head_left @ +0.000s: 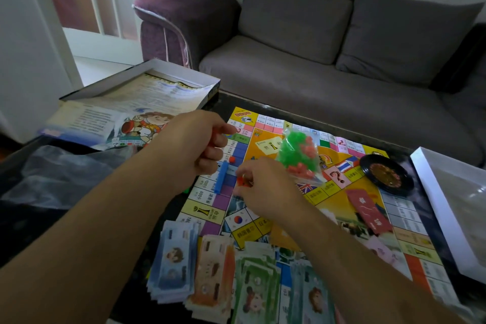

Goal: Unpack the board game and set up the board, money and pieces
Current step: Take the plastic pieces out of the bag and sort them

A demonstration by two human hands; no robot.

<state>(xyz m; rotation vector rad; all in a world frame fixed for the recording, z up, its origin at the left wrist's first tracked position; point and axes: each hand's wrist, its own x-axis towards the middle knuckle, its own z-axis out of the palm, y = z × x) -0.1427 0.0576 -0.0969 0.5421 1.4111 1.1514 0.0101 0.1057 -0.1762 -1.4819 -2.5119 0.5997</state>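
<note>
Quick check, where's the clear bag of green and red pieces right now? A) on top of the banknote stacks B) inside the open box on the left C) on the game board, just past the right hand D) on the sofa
C: the bag of green and red pieces lies on the game board, just beyond the right hand, away from the open box and the banknote stacks.
</note>
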